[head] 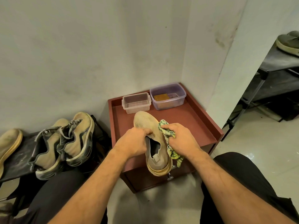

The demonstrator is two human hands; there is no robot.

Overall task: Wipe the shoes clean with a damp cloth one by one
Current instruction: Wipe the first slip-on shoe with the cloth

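Note:
A dusty beige slip-on shoe [152,136] is held over the red-brown cabinet top [191,125], toe pointing away from me. My left hand [134,141] grips its upper edge at the opening. My right hand [179,139] holds a crumpled green-and-white cloth [168,135] pressed against the shoe's right side. A pair of dirty beige sneakers with grey laces [64,143] sits on a dark rack to the left, and another beige shoe [9,146] lies at the far left edge.
Two lidless plastic tubs stand at the back of the cabinet: a clear one [136,102] and a purple one [168,96] with a brown block inside. A dark shelf [278,62] at right carries a grey shoe [289,42]. Walls close the corner behind.

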